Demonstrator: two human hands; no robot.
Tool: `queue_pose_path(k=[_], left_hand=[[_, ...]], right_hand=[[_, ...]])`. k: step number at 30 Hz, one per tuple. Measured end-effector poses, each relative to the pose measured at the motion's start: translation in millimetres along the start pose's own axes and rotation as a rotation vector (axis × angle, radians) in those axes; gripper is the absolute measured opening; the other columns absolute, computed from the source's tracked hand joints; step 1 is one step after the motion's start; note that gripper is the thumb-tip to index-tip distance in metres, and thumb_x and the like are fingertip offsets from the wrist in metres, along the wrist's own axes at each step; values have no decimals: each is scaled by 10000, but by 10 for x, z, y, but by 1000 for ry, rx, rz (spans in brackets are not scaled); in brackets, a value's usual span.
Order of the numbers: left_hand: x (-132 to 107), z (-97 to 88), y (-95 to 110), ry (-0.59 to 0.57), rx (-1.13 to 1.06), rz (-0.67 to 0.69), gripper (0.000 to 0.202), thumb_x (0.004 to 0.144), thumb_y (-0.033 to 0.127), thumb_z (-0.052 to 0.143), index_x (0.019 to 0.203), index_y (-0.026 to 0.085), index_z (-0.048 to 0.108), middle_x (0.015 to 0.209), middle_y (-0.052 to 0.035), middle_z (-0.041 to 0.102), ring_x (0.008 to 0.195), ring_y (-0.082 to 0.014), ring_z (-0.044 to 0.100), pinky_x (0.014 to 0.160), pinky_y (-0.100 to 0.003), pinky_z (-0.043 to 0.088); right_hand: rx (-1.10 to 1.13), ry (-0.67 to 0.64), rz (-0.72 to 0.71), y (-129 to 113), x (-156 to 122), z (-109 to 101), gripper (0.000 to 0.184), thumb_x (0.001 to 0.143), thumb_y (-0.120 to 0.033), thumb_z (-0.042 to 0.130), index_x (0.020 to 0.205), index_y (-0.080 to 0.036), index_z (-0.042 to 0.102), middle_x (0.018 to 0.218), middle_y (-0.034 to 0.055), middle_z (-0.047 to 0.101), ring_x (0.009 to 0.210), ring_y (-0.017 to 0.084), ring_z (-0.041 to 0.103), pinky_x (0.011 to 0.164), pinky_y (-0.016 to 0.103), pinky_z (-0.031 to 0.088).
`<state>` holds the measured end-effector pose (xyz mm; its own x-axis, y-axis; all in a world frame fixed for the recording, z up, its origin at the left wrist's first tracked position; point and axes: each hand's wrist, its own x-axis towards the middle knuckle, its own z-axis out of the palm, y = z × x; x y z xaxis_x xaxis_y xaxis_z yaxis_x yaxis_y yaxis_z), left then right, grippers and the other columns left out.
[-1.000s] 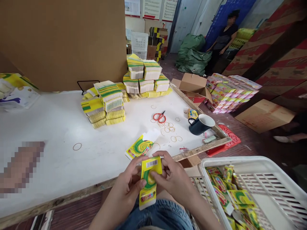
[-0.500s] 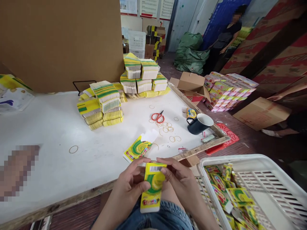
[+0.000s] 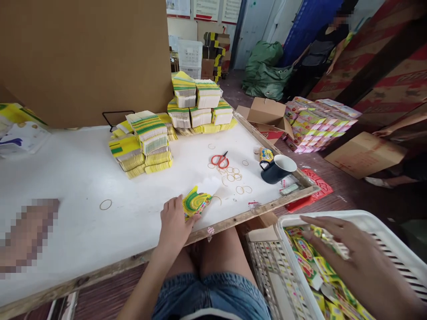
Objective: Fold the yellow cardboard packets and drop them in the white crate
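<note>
Both hands have parted since a second ago, when they held one flattened yellow-and-green carton together over the lap. Now the left hand (image 3: 173, 221) presses that carton onto the small flat pile of yellow-and-green cartons (image 3: 196, 201) at the near edge of the white counter (image 3: 73, 178), its grip flat and open. At four o'clock, the right hand (image 3: 336, 242) reaches, fingers spread and empty, into the white plastic basket (image 3: 376, 221) of loose yellow packets (image 3: 308, 269), suggesting one piece is finished.

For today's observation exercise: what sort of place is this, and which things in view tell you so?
Probably a small packing workshop or warehouse. Bundled stacks of yellow-green packets sit on a white work table, a white plastic crate holds loose packets, and cardboard cartons lie on the floor.
</note>
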<state>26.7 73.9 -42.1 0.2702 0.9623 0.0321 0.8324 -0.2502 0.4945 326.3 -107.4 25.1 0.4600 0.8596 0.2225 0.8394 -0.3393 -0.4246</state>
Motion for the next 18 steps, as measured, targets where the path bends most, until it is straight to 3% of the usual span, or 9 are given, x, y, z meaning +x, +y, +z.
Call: queue_pose_path(k=[3,8,10,13,18], left_hand=[[55,104,58,2,65,-24,506,780,294,718,1213,108,535,1165,-172,612,1126,-388,514,905,-502,427],[-27,113,122,35,127,-34,487,814,293,690,1230,138,490,1141,-131,638,1081,-343,537,884,-448,413],[-61,102,109,57,138,-49,458,831,312,670,1218,144,491,1125,-124,635,1072,-334,535,883,-434,408],[-81,101,77,78,132,-73,393,854,293,630,1192,132,510,1116,-132,615,1070,-334,521,868,-420,414],[-73,127,34,56,81,-106,295,816,173,618,1100,125,554,1065,-141,610,1042,-333,524,842,-423,424]], right_hand=[[199,-101,27,-275,-37,217,373,817,-556,587,1065,-298,693,1054,79,700,916,299,635,822,471,497],[440,-170,-56,-967,53,847,205,892,-326,546,1016,-226,675,921,68,683,757,221,616,710,352,511],[518,-164,-139,-1184,124,1106,199,896,-237,527,1050,-213,651,1034,82,675,853,230,616,758,353,515],[555,-173,-227,-1423,236,1469,352,861,-150,544,1208,-198,579,1253,105,613,1087,263,559,944,415,462],[560,-234,-231,-1610,349,1822,371,791,-64,536,1152,-137,580,1122,149,648,1066,302,565,951,485,441]])
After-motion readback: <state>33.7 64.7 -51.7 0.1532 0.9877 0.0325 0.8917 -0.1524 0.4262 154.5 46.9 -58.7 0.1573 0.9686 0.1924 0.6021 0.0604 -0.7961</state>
